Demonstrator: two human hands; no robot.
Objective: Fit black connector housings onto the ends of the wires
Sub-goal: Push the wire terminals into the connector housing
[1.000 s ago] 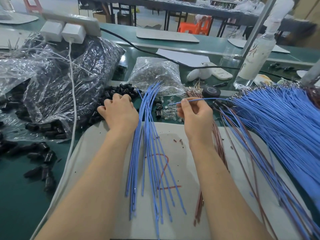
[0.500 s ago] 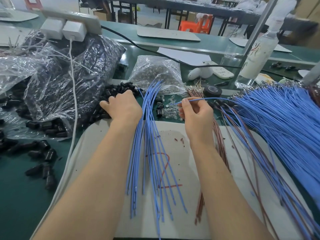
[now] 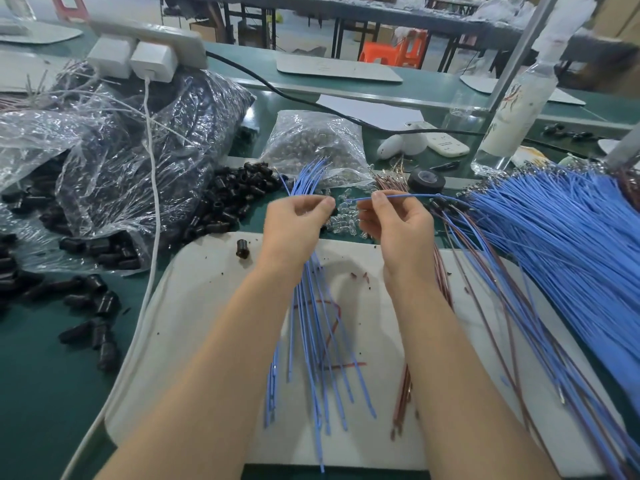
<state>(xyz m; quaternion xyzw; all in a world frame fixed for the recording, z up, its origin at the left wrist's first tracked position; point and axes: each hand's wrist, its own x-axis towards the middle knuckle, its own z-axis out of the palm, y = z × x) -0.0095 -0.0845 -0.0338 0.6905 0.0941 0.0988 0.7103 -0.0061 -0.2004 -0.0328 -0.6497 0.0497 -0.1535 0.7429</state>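
Blue wire (image 3: pixel 398 195) pinched in right hand (image 3: pixel 394 230); left hand (image 3: pixel 298 223) has left housing pile (image 3: pixel 235 195) for centre frame, fingers curled, contents hidden. Fitting likely next.

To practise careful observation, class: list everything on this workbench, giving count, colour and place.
Small black plastic connector housings: many, black, heaped left of centre, more scattered left.
Lone black housing: one, black, mat's far-left part.
Loose thin blue wires: about a dozen, blue, on mat between forearms.
Big blue wire bundle: uncountable, blue, right.
Thin brown wires: several, brown, beside right forearm.
Clear crinkled plastic bags: at least two, clear, far left and centre.
Black tape roll: one, black, beyond right hand.
White power strip: one, white, far left.
White flat mat: one, white, centre.
Left hand: one, fingers curled; contents hidden.
Right hand: one, pinching a single blue wire.
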